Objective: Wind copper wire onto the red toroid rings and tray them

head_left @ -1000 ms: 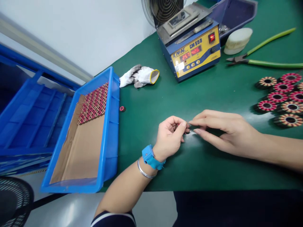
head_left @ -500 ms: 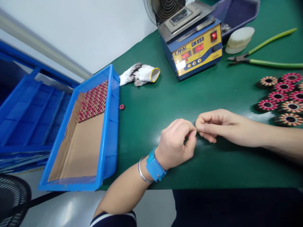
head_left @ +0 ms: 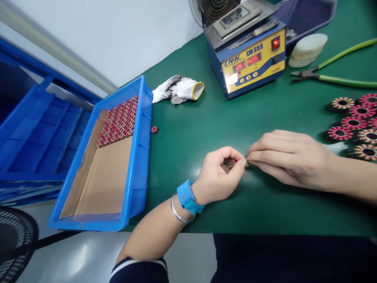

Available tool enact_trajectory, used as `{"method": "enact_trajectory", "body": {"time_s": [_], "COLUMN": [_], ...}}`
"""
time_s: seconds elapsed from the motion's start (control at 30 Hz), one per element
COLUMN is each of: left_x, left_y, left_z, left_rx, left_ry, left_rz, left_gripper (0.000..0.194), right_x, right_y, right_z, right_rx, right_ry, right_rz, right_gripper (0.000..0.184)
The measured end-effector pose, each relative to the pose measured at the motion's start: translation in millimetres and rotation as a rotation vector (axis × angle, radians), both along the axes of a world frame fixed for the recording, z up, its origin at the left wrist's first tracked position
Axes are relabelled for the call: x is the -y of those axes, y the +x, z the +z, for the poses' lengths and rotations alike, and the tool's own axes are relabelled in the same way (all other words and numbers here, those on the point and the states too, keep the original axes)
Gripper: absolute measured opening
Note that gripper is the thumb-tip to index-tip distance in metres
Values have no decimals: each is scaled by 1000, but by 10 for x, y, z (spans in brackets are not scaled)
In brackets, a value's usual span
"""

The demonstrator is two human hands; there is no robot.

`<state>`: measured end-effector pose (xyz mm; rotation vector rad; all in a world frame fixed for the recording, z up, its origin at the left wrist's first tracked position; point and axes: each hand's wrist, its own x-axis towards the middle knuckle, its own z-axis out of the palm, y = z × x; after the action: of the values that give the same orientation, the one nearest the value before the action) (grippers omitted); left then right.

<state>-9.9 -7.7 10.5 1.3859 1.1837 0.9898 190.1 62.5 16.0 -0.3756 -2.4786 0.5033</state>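
My left hand [head_left: 219,175] is curled around a small red wound coil [head_left: 230,162], held just above the green mat [head_left: 265,204] near the middle of the table. My right hand [head_left: 290,157] meets it from the right, thumb and forefinger pinched at the coil's edge, apparently on a thin wire that is too fine to make out. A blue wristband and a metal bangle sit on my left wrist. One loose small coil [head_left: 154,129] lies on the mat beside the blue bin [head_left: 138,157].
The blue bin at left holds cardboard and several red coils [head_left: 119,120] at its far end. A blue and yellow solder pot [head_left: 250,63] stands at the back, with a white glove [head_left: 179,88], green-handled cutters [head_left: 332,76] and several larger wound stators [head_left: 353,124] at right.
Both hands stayed together on the coil, shifting slightly; my right fingers went from curled to stretched out flatter, still pinching at the coil's edge. The view drifted a little to the left.
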Motion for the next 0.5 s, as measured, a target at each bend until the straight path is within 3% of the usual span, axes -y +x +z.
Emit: {"method": "enact_trajectory", "body": {"time_s": [0.1,0.17,0.2,0.27,0.37,0.43,0.5], "left_x": [40,50,49,35,-3,-21,-21], "left_y": [-11,-13,-11,-2,6,4,-4], "left_z": [-46,-52,-45,-16,33,46,37], "left_rx": [-372,-433,-380,-163,138,211,163], "left_ry": [541,640,570,285,-144,-260,-218], "left_rz": [-8,-10,4,27,6,-10,-8], "left_gripper": [15,15,15,16,17,18,18], "right_x": [30,38,37,28,9,5,15], "right_y": [-41,-48,-42,-12,45,59,41], "right_z": [31,45,46,34,-2,-19,-16], "right_rx": [35,82,81,32,-24,-13,-9], "right_ry": [-671,-992,-999,-728,-97,151,191], "right_rz": [-22,-14,-22,-51,-65,-34,-17], "right_gripper": [31,40,39,26,9,13,11]}}
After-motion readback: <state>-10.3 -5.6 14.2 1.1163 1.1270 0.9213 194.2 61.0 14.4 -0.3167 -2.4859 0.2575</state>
